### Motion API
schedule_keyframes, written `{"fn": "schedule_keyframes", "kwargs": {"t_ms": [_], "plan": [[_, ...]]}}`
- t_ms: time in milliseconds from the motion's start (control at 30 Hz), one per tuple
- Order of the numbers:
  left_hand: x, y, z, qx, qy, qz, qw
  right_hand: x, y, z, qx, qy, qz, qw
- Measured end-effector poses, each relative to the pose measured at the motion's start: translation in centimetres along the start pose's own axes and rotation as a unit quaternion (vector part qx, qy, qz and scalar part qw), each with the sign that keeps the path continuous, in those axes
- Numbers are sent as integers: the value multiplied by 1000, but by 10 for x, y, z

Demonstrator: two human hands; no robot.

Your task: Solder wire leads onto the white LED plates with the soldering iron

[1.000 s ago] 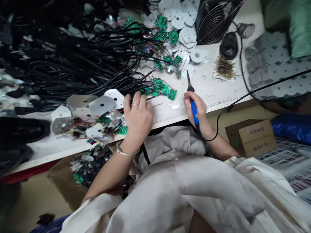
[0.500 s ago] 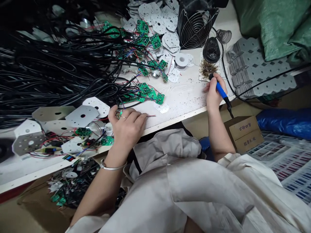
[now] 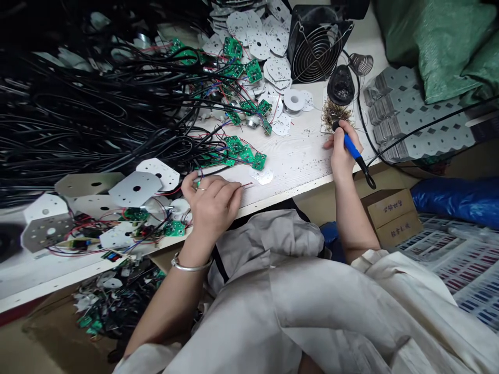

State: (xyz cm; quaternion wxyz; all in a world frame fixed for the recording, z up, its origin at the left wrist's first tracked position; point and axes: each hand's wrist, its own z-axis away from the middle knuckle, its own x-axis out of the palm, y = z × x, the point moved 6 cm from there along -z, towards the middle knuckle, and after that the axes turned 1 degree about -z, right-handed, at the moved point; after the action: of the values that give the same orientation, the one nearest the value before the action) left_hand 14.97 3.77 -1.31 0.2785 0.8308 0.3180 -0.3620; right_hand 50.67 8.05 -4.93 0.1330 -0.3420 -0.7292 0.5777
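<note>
My right hand point(image 3: 343, 154) grips a blue-handled soldering iron point(image 3: 353, 146). Its tip end points into a heap of brown solder residue point(image 3: 334, 115) on a small pale plate, just below a black dish point(image 3: 341, 85). At the table's front edge, my left hand point(image 3: 215, 204) curls down over a green circuit board, mostly hidden beneath the fingers. Thin red wires point(image 3: 247, 185) stick out past its fingertips. Close beyond that hand lie more green circuit boards point(image 3: 259, 161) with wires and a pale perforated disc point(image 3: 262, 176).
Black cables point(image 3: 97, 114) are heaped across the left. A fan point(image 3: 317, 52) stands at the back, beside stacked white discs point(image 3: 259, 42) and a solder spool point(image 3: 293, 100). Stacked grey plates point(image 3: 424, 114) lie right. The iron's cord crosses there; a cardboard box point(image 3: 392, 214) sits below.
The soldering iron has shifted slightly left and down over the residue, and its cord hangs differently. My left hand keeps its curled hold; the whole view has shifted slightly.
</note>
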Motion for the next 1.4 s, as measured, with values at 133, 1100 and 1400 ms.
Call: {"fn": "schedule_keyframes", "kwargs": {"t_ms": [133,1100,1400], "plan": [[2,0,0,-24,2,17,1000,-1,8,-1,-9,4,-4,1000],[20,5,-1,-181,-66,77,978,83,-82,162,-278,-313,83,904],[19,-1,14,-181,-127,106,969,55,-80,152,-139,-249,-63,956]]}}
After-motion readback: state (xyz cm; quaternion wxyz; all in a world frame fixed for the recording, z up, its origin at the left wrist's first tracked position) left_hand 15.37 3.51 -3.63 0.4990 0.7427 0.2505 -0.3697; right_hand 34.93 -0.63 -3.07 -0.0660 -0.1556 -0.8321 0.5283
